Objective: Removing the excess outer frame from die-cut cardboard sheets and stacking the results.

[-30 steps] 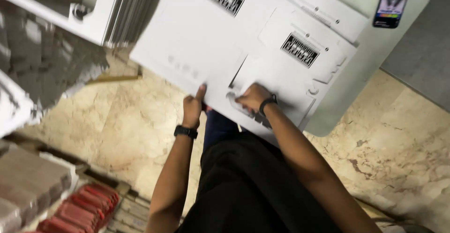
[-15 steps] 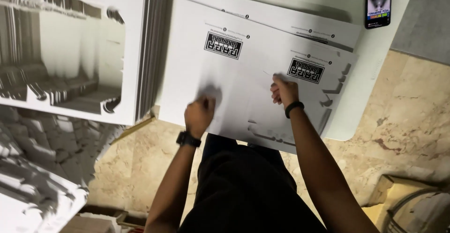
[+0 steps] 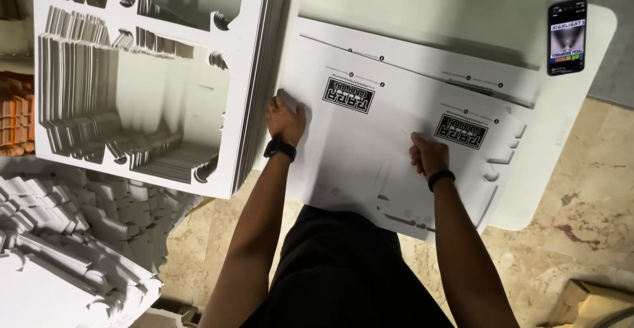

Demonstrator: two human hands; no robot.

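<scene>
A white surface [image 3: 568,136] with a rounded corner fills the upper right of the view, standing on a mottled stone floor [image 3: 581,249]. To its left stands a tall stack [image 3: 251,103] of white die-cut sheets with shaped openings cut through it, its edge just beside the left hand. More heaps of white offcuts [image 3: 72,235] lie at lower left.

On the surface lies a pile of flat white card sheets [image 3: 370,150], die-cut and printed with two black marks. The pile overhangs the near edge of the surface, toward the person.

The left hand [image 3: 285,118], a black watch at its wrist, presses down on the left edge of the top sheet, fingers curled under; whether it grips the edge or merely pins it cannot be told. The right hand [image 3: 428,155], a black band at its wrist, rests on the sheet just beside the right-hand printed mark, fingers bunched and closed against the card, apparently pinching or pushing at it.

A phone [image 3: 566,36] with a lit screen lies near the far right corner of the surface, well apart from both hands.
</scene>
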